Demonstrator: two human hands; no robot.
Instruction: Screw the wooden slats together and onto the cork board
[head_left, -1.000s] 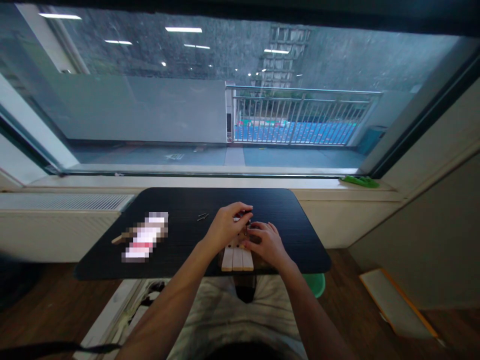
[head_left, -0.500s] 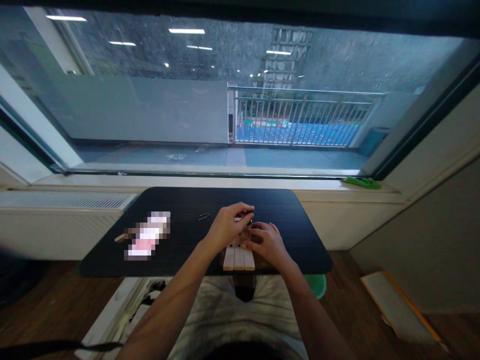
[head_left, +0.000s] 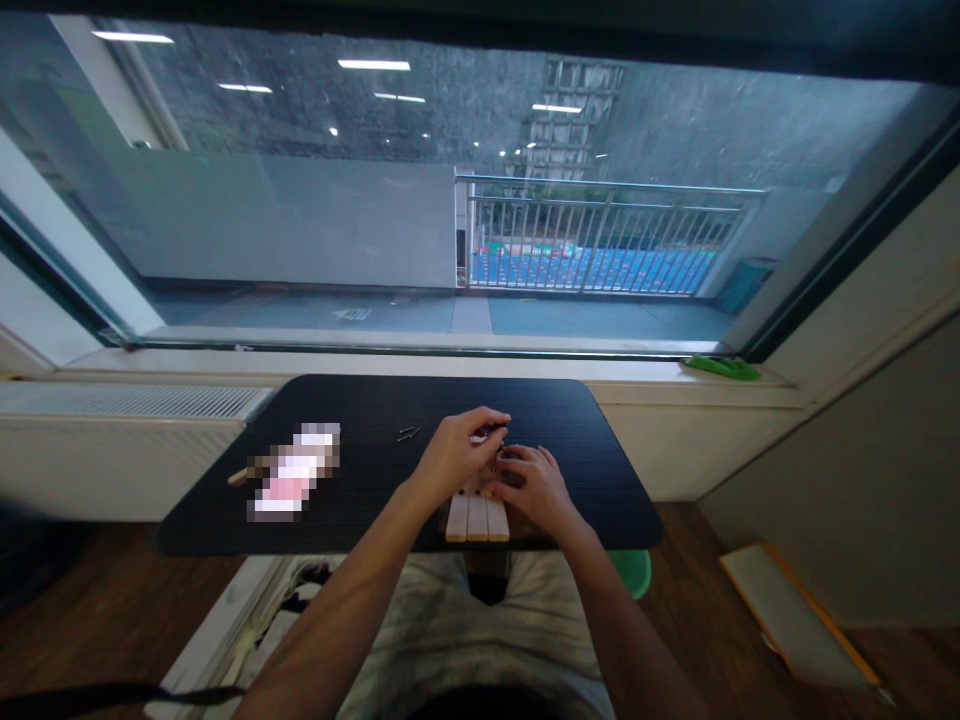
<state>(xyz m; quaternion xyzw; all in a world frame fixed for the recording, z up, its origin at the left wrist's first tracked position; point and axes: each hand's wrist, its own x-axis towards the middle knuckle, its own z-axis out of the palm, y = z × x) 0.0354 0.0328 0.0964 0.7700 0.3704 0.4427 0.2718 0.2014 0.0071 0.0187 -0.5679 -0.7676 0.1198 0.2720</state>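
The wooden piece (head_left: 478, 522), made up of three pale, smooth, straight-edged strips set side by side with small dark round holes across them, lies at the near edge of the table (head_left: 360, 400), directly in front of the person; a darker brown surface shows at its sides. The table top is black, finely grained and round-cornered. The left hand (head_left: 454, 452) is over the far end of the strips, its fingers narrow, tips close together; whether anything is gripped between them cannot be told. The right hand (head_left: 537, 487) is at the right side of the strips, its fingers curved with thumb and forefinger parted; its hold likewise cannot be told. A small shiny part lies between the hands, too small to identify. Left of the left hand, well apart from the strips, are several thin, straight metal pins (head_left: 408, 434). Farther left, a pixelated item (head_left: 289, 475) obscures detail, beside a blunt-ended wooden stick (head_left: 238, 478). Beneath the table's right side shows a rounded green basin (head_left: 635, 572). A crumpled green cloth (head_left: 721, 368) rests on the pale windowsill (head_left: 630, 367).
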